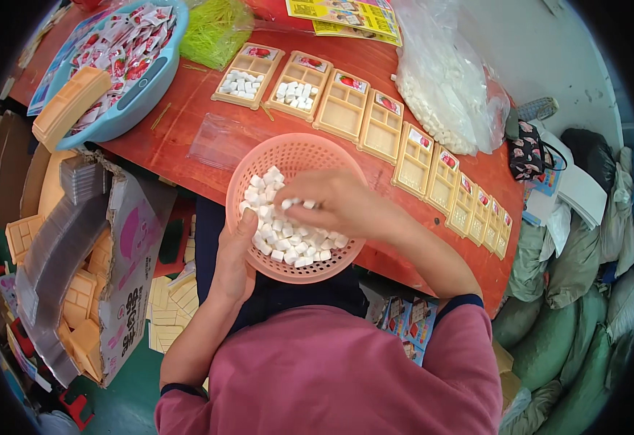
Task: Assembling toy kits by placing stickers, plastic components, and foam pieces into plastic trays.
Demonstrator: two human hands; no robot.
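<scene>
A pink perforated basket (346,157) sits against the table's near edge, over my lap. Small white cubes (299,243) lie heaped inside it. My left hand (236,250) grips the basket's left side, its thumb up over the rim. Above the heap, my right hand (331,203) has curled fingers, with a few cubes showing between thumb and fingers. Beyond the basket runs a curved row of beige compartment trays (342,105), each with a red strawberry packet in its far compartment. White cubes fill a near compartment of the two leftmost trays, the first tray (248,76) and the second tray (300,83).
A blue tub (139,101) of packets stands at the left, a beige tray (70,109) resting on its rim. A clear bag of cubes (447,94) lies at the back right. Beside the basket is a clear plastic piece (219,141). A carton (132,268) stands below left.
</scene>
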